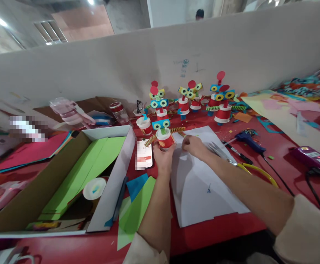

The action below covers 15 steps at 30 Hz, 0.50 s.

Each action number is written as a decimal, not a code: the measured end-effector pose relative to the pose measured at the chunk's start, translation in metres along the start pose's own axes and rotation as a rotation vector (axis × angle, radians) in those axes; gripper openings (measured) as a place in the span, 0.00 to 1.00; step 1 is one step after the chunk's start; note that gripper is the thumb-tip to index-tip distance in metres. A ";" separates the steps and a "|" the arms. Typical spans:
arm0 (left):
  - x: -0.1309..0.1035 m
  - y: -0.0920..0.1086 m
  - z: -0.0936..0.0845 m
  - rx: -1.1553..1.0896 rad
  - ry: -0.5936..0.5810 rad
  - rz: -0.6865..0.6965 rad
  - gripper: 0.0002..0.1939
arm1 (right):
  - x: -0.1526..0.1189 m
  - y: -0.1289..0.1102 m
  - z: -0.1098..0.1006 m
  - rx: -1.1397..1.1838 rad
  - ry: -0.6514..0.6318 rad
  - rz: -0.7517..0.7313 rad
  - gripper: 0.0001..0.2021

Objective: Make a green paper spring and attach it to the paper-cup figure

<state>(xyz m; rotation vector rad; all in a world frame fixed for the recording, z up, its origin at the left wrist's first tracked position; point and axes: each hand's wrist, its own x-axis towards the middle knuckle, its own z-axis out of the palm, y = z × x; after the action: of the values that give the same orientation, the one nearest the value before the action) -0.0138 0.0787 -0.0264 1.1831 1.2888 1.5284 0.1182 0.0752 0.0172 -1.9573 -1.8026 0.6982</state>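
Note:
My left hand (164, 157) is wrapped round a red and white paper cup figure (164, 138). Its blue head has two round paper eyes, and folded zigzag paper arms stick out at both sides. My right hand (195, 146) is just to the right of the cup, over a white paper sheet (198, 179). Its fingers are pinched together, and what they hold, if anything, is too small to make out. A phone (146, 156) lies left of my left hand. Scissors with yellow handles (254, 172) rest under and beyond my right forearm.
Several finished-looking cup figures (222, 113) stand along the wall. On the right lie a blue glue gun (249, 142) and a purple device with a cord (315, 159). A box (131, 141) with green paper (105, 146) stands left, beside loose green paper (138, 205).

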 end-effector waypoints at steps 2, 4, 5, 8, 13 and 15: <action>-0.001 0.002 -0.001 0.021 -0.028 -0.002 0.24 | -0.013 0.003 0.003 0.041 0.057 0.006 0.12; -0.002 0.003 -0.002 0.097 -0.077 0.000 0.23 | -0.025 0.004 0.008 0.068 0.088 0.004 0.13; -0.002 0.003 -0.003 0.136 -0.099 -0.003 0.24 | -0.030 0.005 0.012 0.076 0.099 -0.001 0.13; -0.004 0.005 -0.003 0.180 -0.138 -0.008 0.26 | -0.037 0.008 0.021 0.086 0.127 -0.023 0.13; -0.003 0.002 -0.005 0.183 -0.137 -0.024 0.26 | -0.038 0.010 0.025 0.046 0.144 -0.032 0.13; -0.003 -0.001 -0.005 0.188 -0.117 0.002 0.26 | -0.038 0.009 0.024 0.015 0.145 -0.029 0.13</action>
<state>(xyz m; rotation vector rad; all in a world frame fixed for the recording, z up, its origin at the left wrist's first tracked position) -0.0180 0.0750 -0.0282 1.3721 1.3756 1.3402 0.1095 0.0354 -0.0040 -1.9157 -1.7306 0.5440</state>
